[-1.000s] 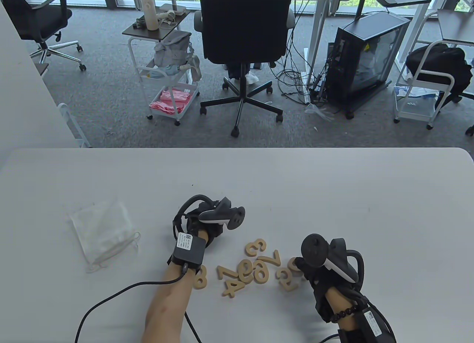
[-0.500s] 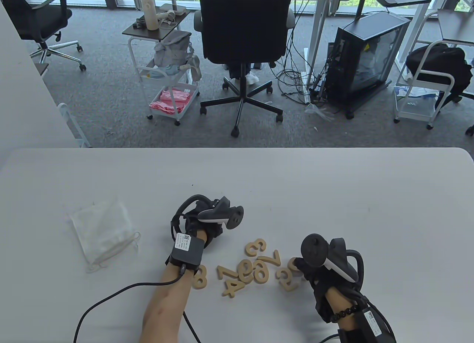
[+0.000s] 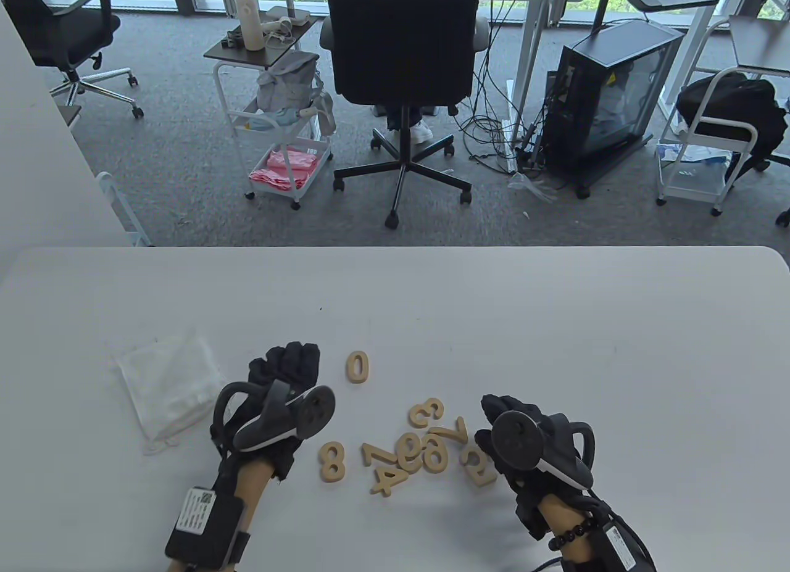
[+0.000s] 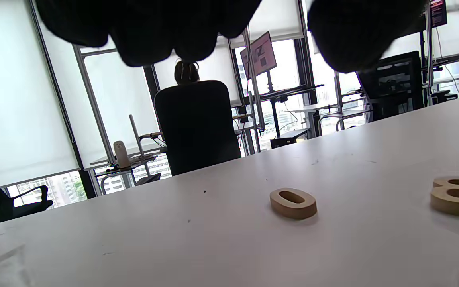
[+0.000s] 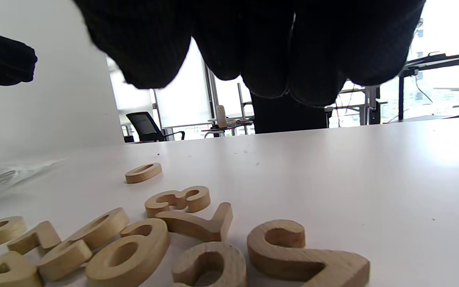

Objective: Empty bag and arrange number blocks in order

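Lying flat on the white table [image 3: 555, 325], a wooden 0 block [image 3: 357, 367] is seen apart from the other number blocks, just to the right of the left hand's fingertips. The left hand [image 3: 281, 381] is held palm down beside it with fingers extended and fairly close together; nothing is gripped. A black tracker [image 3: 281, 414] is strapped over the back of that hand, and a white label with small print, too small to be read, is carried on the black box [image 3: 200, 526] at the wrist.

The remaining blocks are gathered in a loose pile [image 3: 419, 445] nearer the front edge. An 8 [image 3: 332, 461] is set at its left, slightly apart. A 3 [image 3: 426, 412], a 7 [image 3: 453, 431], a 4 [image 3: 389, 478] and a 2 [image 3: 479, 464] can be read; others overlap and are less certain. In the right wrist view the 2 [image 5: 305, 251] is seen closest to the lens.

The right hand [image 3: 509, 421] is held at the right edge of the pile, above the 2, fingers loosely curved downward and together; no block is seen to be grasped. A dark bead bracelet [image 3: 574, 527] is worn at that wrist.

The emptied white mesh bag [image 3: 170, 387] is left crumpled at the table's left, just beside the left hand.
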Action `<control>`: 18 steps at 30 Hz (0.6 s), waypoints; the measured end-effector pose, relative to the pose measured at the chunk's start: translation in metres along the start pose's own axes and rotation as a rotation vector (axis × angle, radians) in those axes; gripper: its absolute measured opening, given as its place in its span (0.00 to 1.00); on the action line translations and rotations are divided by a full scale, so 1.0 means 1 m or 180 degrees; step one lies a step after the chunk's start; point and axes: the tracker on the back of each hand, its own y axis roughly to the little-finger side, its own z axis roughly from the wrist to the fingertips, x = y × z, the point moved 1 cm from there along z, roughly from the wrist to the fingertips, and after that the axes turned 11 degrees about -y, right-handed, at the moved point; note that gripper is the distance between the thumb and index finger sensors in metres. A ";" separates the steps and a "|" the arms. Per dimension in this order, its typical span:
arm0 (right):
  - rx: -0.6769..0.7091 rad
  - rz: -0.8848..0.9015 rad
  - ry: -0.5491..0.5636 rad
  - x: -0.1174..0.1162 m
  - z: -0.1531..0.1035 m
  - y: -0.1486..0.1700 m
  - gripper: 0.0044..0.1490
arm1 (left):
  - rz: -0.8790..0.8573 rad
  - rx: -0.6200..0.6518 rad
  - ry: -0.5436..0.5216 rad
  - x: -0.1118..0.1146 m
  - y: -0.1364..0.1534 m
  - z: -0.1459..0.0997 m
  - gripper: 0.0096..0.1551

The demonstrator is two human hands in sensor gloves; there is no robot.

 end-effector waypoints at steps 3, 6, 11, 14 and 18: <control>0.0222 -0.0042 0.0075 0.000 -0.001 -0.020 0.38 | 0.0048 -0.0150 -0.0168 0.004 0.013 -0.034 0.52; 0.0330 -0.0085 0.0094 0.001 0.003 -0.037 0.40 | 0.0152 -0.0270 -0.0170 0.018 0.025 -0.047 0.53; 0.0532 -0.0273 0.0103 0.003 0.018 -0.074 0.40 | -0.0106 -0.0553 -0.0206 0.026 0.047 -0.048 0.54; 0.0552 -0.0234 0.0118 0.003 0.029 -0.090 0.40 | -0.0142 -0.0601 -0.0338 0.030 0.053 -0.048 0.54; 0.0596 -0.0330 -0.0029 -0.006 0.048 -0.117 0.40 | -0.0238 -0.0682 -0.0433 0.032 0.061 -0.052 0.54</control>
